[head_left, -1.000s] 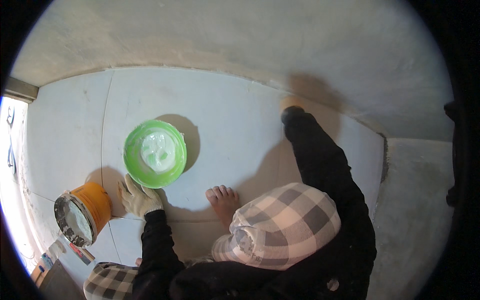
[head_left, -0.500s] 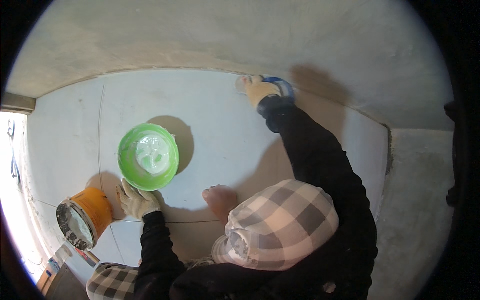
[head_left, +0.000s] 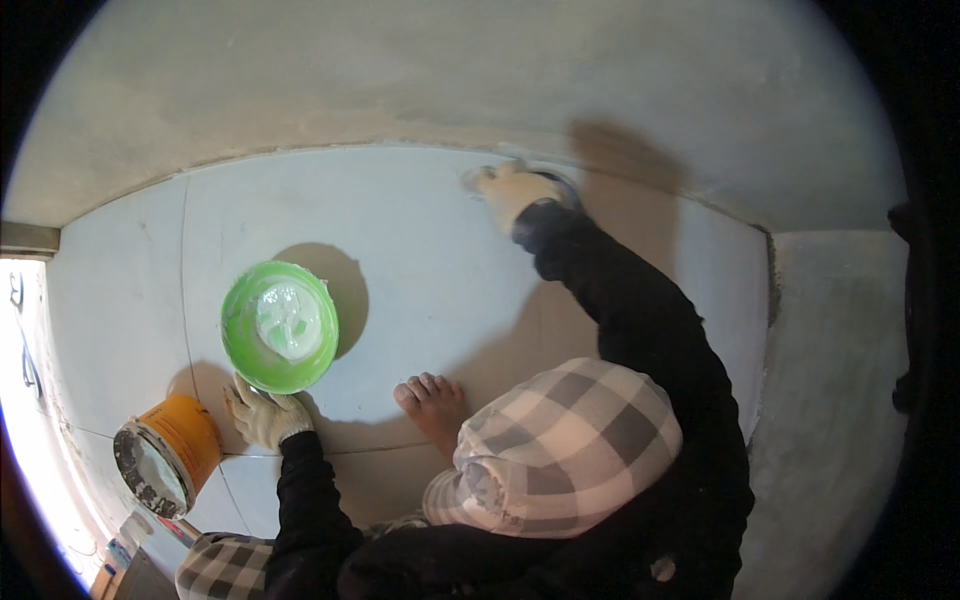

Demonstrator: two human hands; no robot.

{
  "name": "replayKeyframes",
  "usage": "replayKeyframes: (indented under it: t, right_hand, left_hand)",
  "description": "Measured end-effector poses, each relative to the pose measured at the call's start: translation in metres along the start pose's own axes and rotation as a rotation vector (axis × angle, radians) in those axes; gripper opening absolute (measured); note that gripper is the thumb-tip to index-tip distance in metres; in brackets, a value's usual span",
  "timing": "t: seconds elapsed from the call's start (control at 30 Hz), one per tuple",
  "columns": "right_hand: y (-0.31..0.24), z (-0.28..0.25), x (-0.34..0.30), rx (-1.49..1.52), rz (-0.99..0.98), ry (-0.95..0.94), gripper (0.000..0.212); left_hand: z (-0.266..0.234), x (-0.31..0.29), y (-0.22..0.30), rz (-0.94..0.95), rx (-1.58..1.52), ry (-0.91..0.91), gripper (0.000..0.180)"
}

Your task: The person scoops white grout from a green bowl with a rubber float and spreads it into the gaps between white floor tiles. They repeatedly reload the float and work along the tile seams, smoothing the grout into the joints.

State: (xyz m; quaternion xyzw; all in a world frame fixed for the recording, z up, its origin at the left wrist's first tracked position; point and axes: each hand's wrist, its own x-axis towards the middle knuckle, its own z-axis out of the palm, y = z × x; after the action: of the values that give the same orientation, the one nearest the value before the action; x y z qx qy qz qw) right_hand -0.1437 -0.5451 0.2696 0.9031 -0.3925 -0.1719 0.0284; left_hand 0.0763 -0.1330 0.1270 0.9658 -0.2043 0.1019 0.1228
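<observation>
My right hand (head_left: 513,190), in a cream work glove, reaches to the far part of the pale tiled floor (head_left: 420,230), close to the foot of the wall. It is closed on a blue-edged tool (head_left: 570,190), mostly hidden by the glove and blurred, so its exact kind does not show. A green bowl (head_left: 235,350) stands on the tiles to the left, with glossy white paste (head_left: 288,318) inside. Beside the bowl's near rim lies my gloved left hand (head_left: 265,418), fingers stretched out and spread; any contact with the rim is hard to make out.
An orange bucket (head_left: 190,432) with a paste-crusted rim lies tipped at the left. The grey wall (head_left: 400,80) runs along the far side, with rough concrete (head_left: 830,350) at the right. My bare foot (head_left: 433,405) and checked trouser knee (head_left: 570,450) are near the middle.
My right hand has shifted slightly along the wall's foot, its tool less visible now. My left hand keeps its place beside the bowl. The whole view has shifted a little.
</observation>
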Motion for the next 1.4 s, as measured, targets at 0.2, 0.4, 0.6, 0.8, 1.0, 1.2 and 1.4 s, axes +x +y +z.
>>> replayKeyframes:
  t: [0.2,0.4,0.6,0.8,1.0,1.2,1.4]
  right_hand:
    - [0.056,0.031,0.025,0.016,0.051,0.059,0.047]
    - [0.155,0.048,-0.019,0.074,0.432,-0.064,0.041]
    - [-0.009,0.02,-0.002,0.087,0.064,0.079,0.038]
    - [-0.095,0.024,0.029,0.173,0.094,0.112,0.039]
    - [0.07,0.081,0.028,0.064,0.261,-0.095,0.037]
    - [-0.006,0.063,0.007,0.206,-0.077,0.192,0.035]
    - [-0.074,0.063,0.084,0.028,-0.068,0.194,0.035]
  left_hand:
    - [-0.005,-0.001,0.006,-0.016,-0.001,-0.011,0.065]
    - [-0.004,0.001,0.007,-0.002,0.001,0.002,0.069]
    - [-0.003,0.0,0.007,0.001,0.019,-0.016,0.068]
    - [-0.005,0.002,0.011,-0.02,0.05,-0.015,0.067]
    - [-0.001,0.001,0.009,-0.02,0.017,-0.007,0.067]
    - [0.004,0.001,0.007,-0.003,0.041,-0.008,0.068]
    - [0.003,0.005,0.008,-0.005,0.046,-0.003,0.067]
